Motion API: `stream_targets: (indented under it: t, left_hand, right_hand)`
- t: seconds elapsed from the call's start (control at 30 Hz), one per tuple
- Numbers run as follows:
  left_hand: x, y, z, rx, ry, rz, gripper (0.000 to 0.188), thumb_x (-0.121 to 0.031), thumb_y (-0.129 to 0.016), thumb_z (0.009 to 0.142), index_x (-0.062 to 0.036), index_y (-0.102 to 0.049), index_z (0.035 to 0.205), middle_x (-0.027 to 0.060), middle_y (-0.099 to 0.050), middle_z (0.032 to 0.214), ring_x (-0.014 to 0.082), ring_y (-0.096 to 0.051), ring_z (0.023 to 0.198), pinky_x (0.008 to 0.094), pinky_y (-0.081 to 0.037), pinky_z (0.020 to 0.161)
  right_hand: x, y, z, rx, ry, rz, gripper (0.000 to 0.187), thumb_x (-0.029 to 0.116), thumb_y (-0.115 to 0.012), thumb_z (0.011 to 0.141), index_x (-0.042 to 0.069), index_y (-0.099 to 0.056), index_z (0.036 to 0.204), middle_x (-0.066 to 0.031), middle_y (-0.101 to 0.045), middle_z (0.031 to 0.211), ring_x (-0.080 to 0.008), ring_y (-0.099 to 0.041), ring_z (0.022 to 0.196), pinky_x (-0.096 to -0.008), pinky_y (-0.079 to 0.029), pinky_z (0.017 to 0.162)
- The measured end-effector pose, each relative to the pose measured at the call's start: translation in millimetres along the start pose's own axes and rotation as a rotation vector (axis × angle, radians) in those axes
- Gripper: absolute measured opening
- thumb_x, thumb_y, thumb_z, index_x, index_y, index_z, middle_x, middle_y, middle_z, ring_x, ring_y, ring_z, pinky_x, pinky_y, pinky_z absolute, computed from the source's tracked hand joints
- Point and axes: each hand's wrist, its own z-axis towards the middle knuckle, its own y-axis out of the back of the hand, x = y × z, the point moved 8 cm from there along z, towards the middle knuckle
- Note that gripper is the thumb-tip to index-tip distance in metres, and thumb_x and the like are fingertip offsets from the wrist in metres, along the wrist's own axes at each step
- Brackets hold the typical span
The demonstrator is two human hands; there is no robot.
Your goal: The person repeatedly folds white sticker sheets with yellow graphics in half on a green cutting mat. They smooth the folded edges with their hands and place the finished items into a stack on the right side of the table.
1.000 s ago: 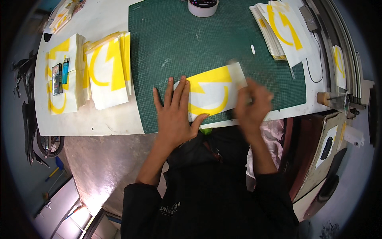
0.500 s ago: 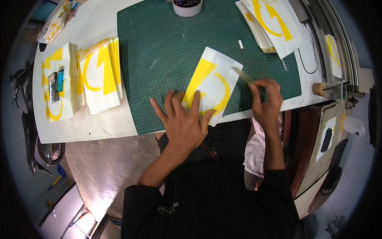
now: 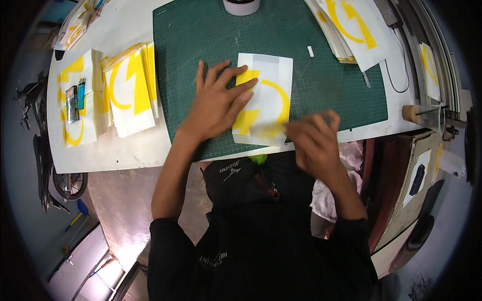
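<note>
A flat white paper piece with yellow printed shapes (image 3: 271,93) lies almost upright to me on the green cutting mat (image 3: 201,45). Spread fingers of my left hand (image 3: 216,103) rest on its left side, thumb and fingertips on the print. My right hand (image 3: 315,143) is closed around a thin flat tool (image 3: 268,130), smeared by motion, whose length reaches left across the paper's near end. What kind of tool it is cannot be made out, and I cannot tell whether it touches the paper.
Printed paper stacks stand on the left (image 3: 130,95), one farther left (image 3: 90,110) bearing a lighter (image 3: 81,94) and a dark small box. Another stack (image 3: 351,35) lies far right, near a pen-like tool (image 3: 366,79). A clear cup (image 3: 429,115) lies at the right edge.
The paper has turned from tilted to nearly straight. My left hand has moved up along its left side. My right hand has brought the tool from the far right corner to the near end.
</note>
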Motion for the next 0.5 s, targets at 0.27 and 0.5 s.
stream_targets:
  t: [0.27,0.5]
  left_hand:
    - [4,1,1,0.029,0.005,-0.018,0.047,-0.046,-0.061,0.103,-0.0223,-0.07,0.144,0.0116,-0.056,0.151,0.0402,-0.039,0.148,0.0697,-0.007,0.127]
    - [-11,5,-15,-0.042,0.108,0.163,0.057,-0.051,-0.075,0.093,-0.022,-0.07,0.142,0.017,-0.054,0.15,0.0429,-0.04,0.146,0.0719,-0.011,0.126]
  right_hand:
    - [43,-46,-3,0.019,0.264,-0.006,0.012,0.017,-0.071,0.083,0.014,-0.07,0.095,0.0018,-0.067,0.103,-0.0197,-0.06,0.097,-0.0541,-0.046,0.095]
    - [37,-24,-53,-0.007,0.068,0.023,0.019,0.017,-0.08,0.08,0.012,-0.075,0.098,-0.002,-0.075,0.121,-0.0186,-0.067,0.1,-0.0501,-0.039,0.099]
